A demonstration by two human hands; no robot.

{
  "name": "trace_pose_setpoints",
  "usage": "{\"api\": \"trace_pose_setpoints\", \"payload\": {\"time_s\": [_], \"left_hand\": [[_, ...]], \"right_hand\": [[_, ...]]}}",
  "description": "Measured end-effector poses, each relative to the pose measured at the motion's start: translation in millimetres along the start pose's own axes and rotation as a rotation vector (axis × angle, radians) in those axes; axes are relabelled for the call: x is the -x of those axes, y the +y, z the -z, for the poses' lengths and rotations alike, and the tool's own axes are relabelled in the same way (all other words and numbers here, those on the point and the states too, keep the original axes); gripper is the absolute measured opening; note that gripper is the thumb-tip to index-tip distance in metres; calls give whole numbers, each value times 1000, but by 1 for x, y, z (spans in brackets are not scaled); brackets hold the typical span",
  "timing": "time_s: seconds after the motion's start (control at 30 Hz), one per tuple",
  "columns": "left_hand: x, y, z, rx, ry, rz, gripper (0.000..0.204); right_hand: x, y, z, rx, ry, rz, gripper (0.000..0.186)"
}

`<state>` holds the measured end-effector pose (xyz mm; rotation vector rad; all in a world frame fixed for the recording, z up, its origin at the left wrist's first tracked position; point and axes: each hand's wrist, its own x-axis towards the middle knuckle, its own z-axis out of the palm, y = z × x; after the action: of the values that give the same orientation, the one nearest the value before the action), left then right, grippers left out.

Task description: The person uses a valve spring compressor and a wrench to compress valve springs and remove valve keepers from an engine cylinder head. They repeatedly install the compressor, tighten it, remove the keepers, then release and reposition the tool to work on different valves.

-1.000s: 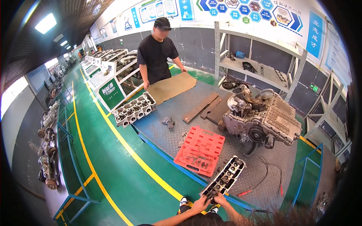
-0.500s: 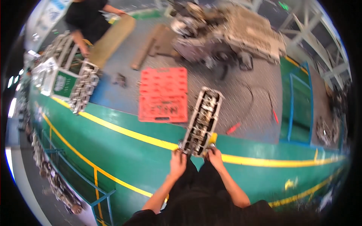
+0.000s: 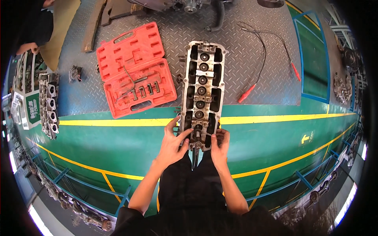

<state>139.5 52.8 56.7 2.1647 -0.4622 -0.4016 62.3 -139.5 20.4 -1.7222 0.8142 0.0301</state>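
Observation:
A long metal cylinder head (image 3: 203,73) stretches away from me, its valve recesses facing up. Its near end lies between my hands. My left hand (image 3: 172,143) closes about the near left edge, with its forefinger reaching over the top to a small metal fitting (image 3: 198,133). At the near right edge my right hand (image 3: 220,146) has curled fingers, thumb and forefinger pinched by a thin piece too small to name. Dark pointed tips (image 3: 194,158) stick out below the near end. What supports the cylinder head from beneath is hidden.
An open red tool case (image 3: 103,65) with metal tools lies left on the tread-plate platform (image 3: 228,35). Red-handled leads (image 3: 248,93) lie right. Another cylinder head (image 3: 49,104) stands far left, near a person's hand (image 3: 28,48). Blue railings (image 3: 302,179) run along the green floor.
My view has tipped downward and cleared of blur. Both hands have shifted from gripping the near corners of the cylinder head to working over its near end.

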Motion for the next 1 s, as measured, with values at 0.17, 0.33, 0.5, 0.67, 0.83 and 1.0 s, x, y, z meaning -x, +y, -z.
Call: {"api": "trace_pose_setpoints", "payload": {"time_s": [0.17,0.33,0.5,0.67,0.83,1.0], "left_hand": [[-21,-11,6,44,-109,-6,31],[-29,-18,6,-15,-167,-15,31],[-33,-17,2,-30,-217,14,32],[-28,-23,-11,-34,-220,61,36],[-26,-24,-22,-64,-162,68,33],[-26,-25,-26,61,-98,31,30]], "right_hand": [[-2,-1,-5,-41,30,-33,22],[1,-12,-7,-30,50,-82,23],[3,-5,-11,-7,111,-41,24],[5,0,-21,-74,146,16,21],[5,7,-25,-8,155,104,24],[12,8,-21,-59,130,75,27]]}}
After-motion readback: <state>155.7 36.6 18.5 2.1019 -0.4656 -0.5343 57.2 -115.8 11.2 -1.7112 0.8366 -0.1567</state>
